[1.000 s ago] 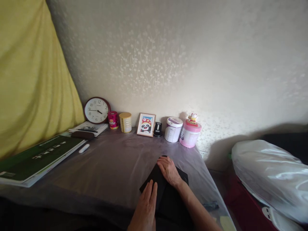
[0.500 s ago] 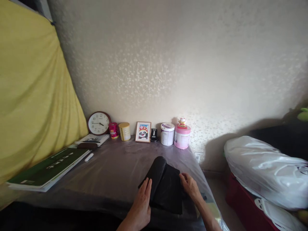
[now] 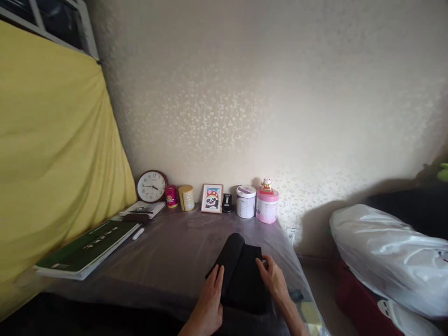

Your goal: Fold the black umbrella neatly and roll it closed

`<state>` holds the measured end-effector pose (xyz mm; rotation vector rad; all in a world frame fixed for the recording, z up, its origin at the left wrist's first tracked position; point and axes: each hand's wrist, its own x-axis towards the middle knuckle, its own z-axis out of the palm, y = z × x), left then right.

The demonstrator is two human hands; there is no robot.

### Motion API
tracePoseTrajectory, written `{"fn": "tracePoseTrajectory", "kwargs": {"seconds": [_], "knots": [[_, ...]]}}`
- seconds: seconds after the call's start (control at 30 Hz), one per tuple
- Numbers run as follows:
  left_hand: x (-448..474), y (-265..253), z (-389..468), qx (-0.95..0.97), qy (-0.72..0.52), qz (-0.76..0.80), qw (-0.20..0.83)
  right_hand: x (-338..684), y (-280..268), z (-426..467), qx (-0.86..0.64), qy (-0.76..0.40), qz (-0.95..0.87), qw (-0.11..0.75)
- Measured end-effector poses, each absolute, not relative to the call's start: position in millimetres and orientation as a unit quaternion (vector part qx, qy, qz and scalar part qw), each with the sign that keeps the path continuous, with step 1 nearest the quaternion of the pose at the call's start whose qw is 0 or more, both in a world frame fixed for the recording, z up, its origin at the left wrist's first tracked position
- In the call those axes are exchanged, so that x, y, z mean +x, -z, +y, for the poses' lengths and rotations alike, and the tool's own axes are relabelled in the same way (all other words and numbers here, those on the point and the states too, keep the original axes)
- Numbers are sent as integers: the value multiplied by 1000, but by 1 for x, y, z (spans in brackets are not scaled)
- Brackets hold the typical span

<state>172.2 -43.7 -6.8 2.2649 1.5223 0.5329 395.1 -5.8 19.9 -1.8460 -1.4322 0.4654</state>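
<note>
A black, soft sheet-like piece, perhaps cloth or a thin bag, lies on the near part of the covered table. Its left side is folded over into a rounded, thick flap, while the right part lies flat. My left hand rests along the flap's left side with its fingers straight and close together; its thumb is hidden. At the upper right edge, my right hand pinches the black piece between thumb and fingertips.
Along the wall stand a clock, a pink can, a yellow-lidded tin, a panda picture and two tubs. Green book and white marker-like object lie left. A white plastic bag bulges beyond the table's right edge.
The view has tilted up slightly and shifted left. My right hand's fingers have moved onto the upper right edge of the black piece. My left hand stays on the flap.
</note>
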Motion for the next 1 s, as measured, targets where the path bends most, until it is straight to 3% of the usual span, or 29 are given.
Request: {"fn": "tracePoseTrajectory", "kwargs": {"seconds": [0.37, 0.53, 0.87, 1.0], "knots": [[171, 29, -36, 807, -196, 526, 182, 371, -39, 20, -560, -368, -555, 493], [173, 52, -22, 813, -200, 521, 164, 339, -41, 44, -542, -386, -546, 509], [172, 52, -17, 795, -175, 554, 175, 308, -25, 71, -629, -329, -567, 419], [165, 53, -19, 777, -190, 564, 206, 300, -26, 73, -628, -374, -590, 342]]}}
